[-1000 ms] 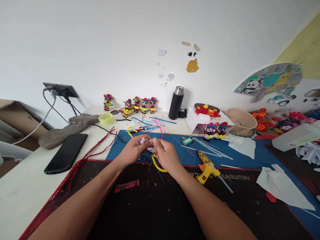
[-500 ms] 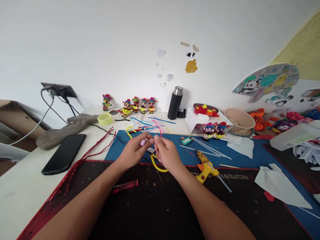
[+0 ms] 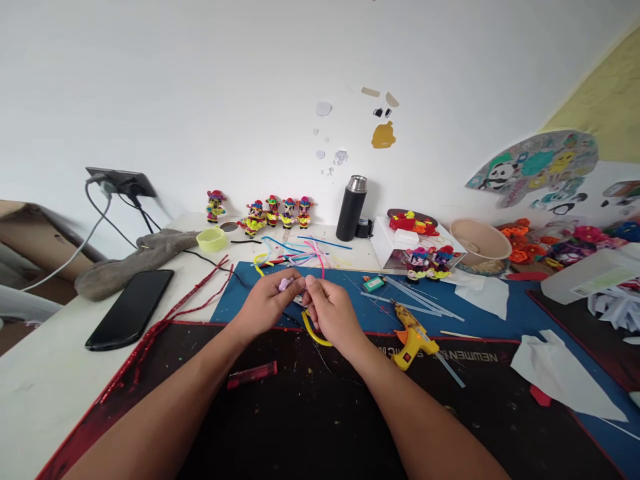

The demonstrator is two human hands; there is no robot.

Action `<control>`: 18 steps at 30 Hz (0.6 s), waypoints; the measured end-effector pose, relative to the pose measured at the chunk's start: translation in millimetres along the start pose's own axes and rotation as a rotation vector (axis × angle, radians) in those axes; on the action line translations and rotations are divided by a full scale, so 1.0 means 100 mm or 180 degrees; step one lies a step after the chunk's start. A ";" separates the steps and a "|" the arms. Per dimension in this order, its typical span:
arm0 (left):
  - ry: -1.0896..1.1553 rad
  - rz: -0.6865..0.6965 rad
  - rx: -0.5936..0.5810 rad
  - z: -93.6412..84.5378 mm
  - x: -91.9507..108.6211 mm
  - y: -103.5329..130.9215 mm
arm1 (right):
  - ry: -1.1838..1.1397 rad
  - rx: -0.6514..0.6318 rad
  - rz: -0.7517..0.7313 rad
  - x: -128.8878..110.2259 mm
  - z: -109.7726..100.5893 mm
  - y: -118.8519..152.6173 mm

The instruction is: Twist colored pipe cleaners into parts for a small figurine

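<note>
My left hand [image 3: 267, 303] is closed round a small pale lilac piece [image 3: 284, 285], which shows between its thumb and fingers. Touching it at the fingertips, my right hand [image 3: 331, 310] is pinched closed; whatever lies between its fingers is too small to make out. A yellow curved pipe cleaner [image 3: 316, 333] lies just below my right hand, partly covered by it. Behind both hands are loose coloured pipe cleaners [image 3: 313, 252]. A yellow glue gun [image 3: 413, 340] lies to the right.
Small figures [image 3: 255, 217] and a black flask [image 3: 351, 208] stand along the wall. At the left are a phone [image 3: 131, 310] and red glittery stems [image 3: 165, 323]. Glue sticks [image 3: 425, 305], white paper [image 3: 563, 370] and a bowl [image 3: 480, 245] are at the right.
Both hands stay together, with only a slight shift of the right fingers against the left. The whole view has moved a little.
</note>
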State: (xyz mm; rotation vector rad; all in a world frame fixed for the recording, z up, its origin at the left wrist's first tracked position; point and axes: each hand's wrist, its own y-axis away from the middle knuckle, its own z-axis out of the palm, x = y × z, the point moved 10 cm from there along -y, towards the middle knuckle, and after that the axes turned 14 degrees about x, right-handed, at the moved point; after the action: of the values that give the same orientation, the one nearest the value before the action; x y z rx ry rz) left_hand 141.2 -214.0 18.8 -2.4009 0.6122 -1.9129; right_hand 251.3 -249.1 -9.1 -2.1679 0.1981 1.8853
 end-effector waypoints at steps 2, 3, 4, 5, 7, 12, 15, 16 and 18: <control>0.0184 -0.0135 -0.0015 0.02 -0.04 0.01 | 0.0030 0.0004 -0.0023 0.01 -0.01 -0.01; 0.0299 -0.0209 -0.0029 0.03 -0.06 0.01 | 0.0019 0.0003 -0.0026 0.01 -0.01 -0.01; 0.0420 -0.0274 -0.0041 0.04 -0.07 0.02 | -0.0008 -0.0004 -0.0024 0.01 -0.01 -0.01; 0.0533 -0.0323 -0.0058 0.04 -0.07 0.02 | -0.0050 -0.0022 -0.0019 0.01 -0.01 0.00; 0.0683 -0.0360 -0.0078 0.05 -0.07 0.03 | -0.0162 -0.0087 0.0002 -0.01 0.01 0.01; 0.0784 -0.0392 -0.0149 0.06 -0.13 0.02 | -0.0430 -0.0140 0.0199 0.03 0.06 0.02; 0.0576 -0.0264 -0.0103 0.07 -0.13 0.01 | -0.0539 -0.0052 0.0430 0.12 0.05 -0.01; 0.0440 -0.0160 -0.0052 0.05 -0.10 0.00 | -0.0573 -0.0040 0.0452 0.13 0.05 -0.03; 0.0155 0.0090 0.0065 0.02 -0.01 0.01 | -0.0621 -0.0031 0.0426 0.12 0.04 -0.04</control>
State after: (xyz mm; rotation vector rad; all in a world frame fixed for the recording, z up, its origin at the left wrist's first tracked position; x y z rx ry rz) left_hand 142.7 -214.8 16.7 -2.3272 0.6222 -1.9620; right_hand 250.2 -243.3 -21.5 -2.0052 0.3024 2.1603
